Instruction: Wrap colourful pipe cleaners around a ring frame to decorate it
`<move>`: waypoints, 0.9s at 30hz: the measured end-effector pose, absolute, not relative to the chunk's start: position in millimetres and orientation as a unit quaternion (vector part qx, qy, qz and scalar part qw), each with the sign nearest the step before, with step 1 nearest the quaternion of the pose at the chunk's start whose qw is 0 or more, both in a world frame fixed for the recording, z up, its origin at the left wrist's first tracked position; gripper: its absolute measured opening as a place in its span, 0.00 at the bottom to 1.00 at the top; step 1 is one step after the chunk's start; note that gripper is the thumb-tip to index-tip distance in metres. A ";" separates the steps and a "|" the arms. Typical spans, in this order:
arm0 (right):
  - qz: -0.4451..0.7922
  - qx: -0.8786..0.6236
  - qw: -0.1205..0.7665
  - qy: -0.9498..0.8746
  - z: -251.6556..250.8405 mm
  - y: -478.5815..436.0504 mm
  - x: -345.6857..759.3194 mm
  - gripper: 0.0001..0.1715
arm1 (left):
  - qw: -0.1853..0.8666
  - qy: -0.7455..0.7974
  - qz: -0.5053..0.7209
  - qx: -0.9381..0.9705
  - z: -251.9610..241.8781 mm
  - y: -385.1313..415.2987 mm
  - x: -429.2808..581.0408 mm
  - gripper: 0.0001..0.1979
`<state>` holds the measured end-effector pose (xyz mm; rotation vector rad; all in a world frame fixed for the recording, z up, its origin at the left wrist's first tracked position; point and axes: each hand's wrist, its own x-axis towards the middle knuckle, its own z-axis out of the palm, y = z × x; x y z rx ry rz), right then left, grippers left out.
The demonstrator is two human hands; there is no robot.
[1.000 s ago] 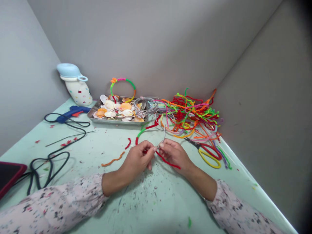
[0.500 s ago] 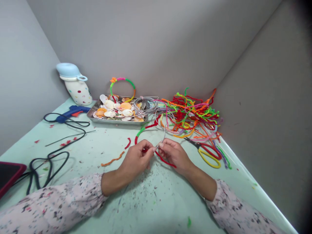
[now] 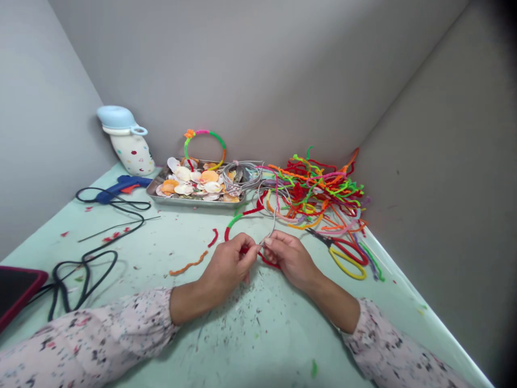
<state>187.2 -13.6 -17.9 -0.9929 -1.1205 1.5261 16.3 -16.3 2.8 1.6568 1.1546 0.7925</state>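
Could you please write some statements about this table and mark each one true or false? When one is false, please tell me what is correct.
A fuzzy red pipe cleaner runs between the left hand and the right hand: true.
A blue glue gun lies inside the rectangular metal tray: false, it lies on the pale green table, left of the tray.
Scissors with red and yellow looped handles lie right of the hands: true.
A wavy orange pipe cleaner is in the right hand: false, it lies on the table, left of the left hand.

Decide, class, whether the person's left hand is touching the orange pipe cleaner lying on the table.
Apart. The head view shows the left hand clear of the orange pipe cleaner, with a strip of pale green tabletop between them.
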 end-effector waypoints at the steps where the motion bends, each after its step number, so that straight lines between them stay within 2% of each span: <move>1: 0.627 -0.407 0.482 -0.458 -17.8 -13.8 187.1 0.14 | 0.474 0.468 0.325 0.672 2.8 -16.2 16.0 0.11; 10: 0.638 -0.417 0.502 -0.410 -14.0 -14.7 186.9 0.14 | 0.507 0.439 0.357 0.650 4.8 -17.7 11.9 0.09; 19: 0.578 -0.410 0.471 -0.525 -6.3 -18.9 186.2 0.07 | 0.501 0.441 0.362 0.651 1.1 -17.5 12.2 0.10; 27: 0.539 -0.457 0.454 -0.543 -3.4 -18.8 182.8 0.08 | 0.519 0.429 0.367 0.642 0.8 -17.5 12.0 0.09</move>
